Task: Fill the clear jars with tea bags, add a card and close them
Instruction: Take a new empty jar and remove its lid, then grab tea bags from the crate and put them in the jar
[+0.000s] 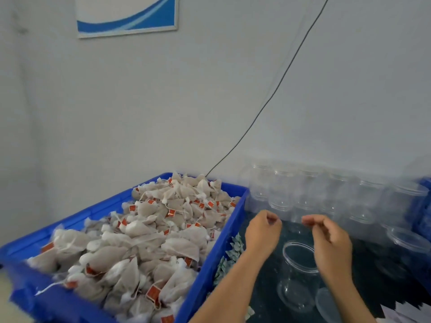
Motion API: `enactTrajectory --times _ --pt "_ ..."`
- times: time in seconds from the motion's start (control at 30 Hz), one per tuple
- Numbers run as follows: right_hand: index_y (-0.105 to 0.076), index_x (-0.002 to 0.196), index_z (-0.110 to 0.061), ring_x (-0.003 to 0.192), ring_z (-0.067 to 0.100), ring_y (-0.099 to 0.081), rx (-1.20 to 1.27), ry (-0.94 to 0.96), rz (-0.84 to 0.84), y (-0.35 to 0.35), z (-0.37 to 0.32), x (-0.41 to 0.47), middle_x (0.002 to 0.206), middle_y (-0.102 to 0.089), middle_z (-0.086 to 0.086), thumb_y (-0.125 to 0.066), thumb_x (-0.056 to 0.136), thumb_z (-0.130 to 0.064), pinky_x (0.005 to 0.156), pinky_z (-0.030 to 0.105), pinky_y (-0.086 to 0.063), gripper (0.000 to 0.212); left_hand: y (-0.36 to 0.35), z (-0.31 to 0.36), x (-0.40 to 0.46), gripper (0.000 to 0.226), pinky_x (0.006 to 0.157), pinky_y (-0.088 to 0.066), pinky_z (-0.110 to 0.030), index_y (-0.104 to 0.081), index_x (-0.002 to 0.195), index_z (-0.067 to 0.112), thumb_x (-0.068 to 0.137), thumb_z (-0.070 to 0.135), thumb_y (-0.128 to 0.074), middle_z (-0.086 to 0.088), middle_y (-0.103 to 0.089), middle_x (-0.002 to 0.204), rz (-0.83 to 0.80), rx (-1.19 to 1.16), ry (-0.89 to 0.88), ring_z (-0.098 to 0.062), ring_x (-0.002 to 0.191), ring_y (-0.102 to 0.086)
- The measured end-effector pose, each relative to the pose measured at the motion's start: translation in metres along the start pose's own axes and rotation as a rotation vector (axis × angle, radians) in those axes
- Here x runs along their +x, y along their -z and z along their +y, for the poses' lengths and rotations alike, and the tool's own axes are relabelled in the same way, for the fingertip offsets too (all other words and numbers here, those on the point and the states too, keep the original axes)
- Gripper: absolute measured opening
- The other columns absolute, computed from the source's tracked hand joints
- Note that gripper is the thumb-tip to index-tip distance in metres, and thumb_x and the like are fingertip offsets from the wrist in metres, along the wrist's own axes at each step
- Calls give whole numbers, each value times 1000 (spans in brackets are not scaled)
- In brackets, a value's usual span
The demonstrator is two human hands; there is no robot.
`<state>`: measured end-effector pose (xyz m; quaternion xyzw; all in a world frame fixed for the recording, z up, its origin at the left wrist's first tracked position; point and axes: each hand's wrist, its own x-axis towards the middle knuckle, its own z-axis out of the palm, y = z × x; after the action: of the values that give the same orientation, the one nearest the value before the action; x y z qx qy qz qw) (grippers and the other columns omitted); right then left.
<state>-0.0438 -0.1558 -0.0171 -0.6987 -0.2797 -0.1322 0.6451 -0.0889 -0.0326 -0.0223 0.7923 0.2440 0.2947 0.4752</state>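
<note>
An open clear jar [297,276] stands empty on the dark table, with its clear lid [326,301] lying at its right foot. My left hand [263,231] and my right hand [331,238] hover above the jar, fingers curled and fingertips facing each other a short gap apart. The tips look pinched, but blur hides whether anything thin is between them. A blue crate [231,231] on the left is heaped with tea bags [144,238] bearing red tags. White cards [403,314] lie at the bottom right corner.
Several empty clear jars [310,194] are stacked along the wall behind my hands, under hazy clear film. Small green-white sachets [233,250] lie between the crate and the jar. Another blue crate [423,206] is at the right edge. A black cable [263,110] hangs down the wall.
</note>
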Motion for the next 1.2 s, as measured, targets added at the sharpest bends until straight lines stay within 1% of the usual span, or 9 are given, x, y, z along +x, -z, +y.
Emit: enactTrajectory --times 0.27,0.37,0.57,0.63,0.7,0.83,0.93,1.03,1.2 --pt "-67 87 -9 82 20 -67 189 -246 -350 -100 -20 12 86 -71 8 -41 93 9 73 27 -53 32 90 -22 48 18 78 -51 -36 -66 87 14 94 18 -49 -1 -69 89 109 295 77 -18 82 -62" --pt "-66 89 -8 81 20 -68 186 -280 -416 -139 -22 10 87 -71 9 -41 93 8 66 20 -52 30 119 -48 59 14 81 -52 -34 -64 88 18 94 20 -51 2 -66 92 119 357 140 -18 87 -62" --pt "-63 97 -14 95 25 -66 118 -375 -556 -207 -22 17 98 -67 4 -44 94 1 84 38 -57 25 160 -101 76 19 81 -54 -32 -60 108 21 90 19 -57 3 -66 105 162 532 138 -15 90 -62" --pt "-62 98 -17 104 29 -63 75 -408 -587 -227 -18 21 108 -64 4 -45 94 -3 92 44 -54 23 167 -116 82 28 88 -52 -32 -57 117 20 89 17 -58 0 -62 116 188 660 104 -17 103 -59" --pt "-61 106 -17 111 22 -58 16 -422 -605 -247 -11 26 118 -60 1 -44 95 -4 98 40 -49 24 168 -128 88 45 103 -44 -33 -47 132 18 90 23 -62 -4 -51 133 219 851 85 -21 123 -47" --pt "-57 122 -14 94 8 -48 -154 -382 -637 -276 6 36 113 -50 -2 -43 96 -3 80 23 -43 31 167 -140 95 87 115 -29 -38 -19 146 13 83 43 -70 -12 -25 149 254 1095 151 -29 138 -28" --pt "-48 133 -16 99 11 -49 -246 -349 -713 -290 18 45 133 -50 6 -45 95 -4 76 20 -41 40 171 -145 107 106 115 -23 -41 -7 149 19 75 53 -75 -10 -6 156 157 1114 266 -31 144 -12" --pt "-40 143 -19 119 18 -48 -271 -282 -835 -301 27 53 145 -43 6 -51 95 -6 84 20 -42 51 176 -147 115 100 116 -19 -45 -14 150 28 75 57 -73 -6 -9 157 68 1149 277 -32 145 -8" --pt "-47 140 -23 125 22 -51 -226 -240 -986 -316 35 49 141 -51 2 -72 84 -35 101 33 -44 63 186 -151 119 69 115 -23 -41 -38 141 34 81 50 -69 0 -25 151 59 1178 174 -28 141 -17"
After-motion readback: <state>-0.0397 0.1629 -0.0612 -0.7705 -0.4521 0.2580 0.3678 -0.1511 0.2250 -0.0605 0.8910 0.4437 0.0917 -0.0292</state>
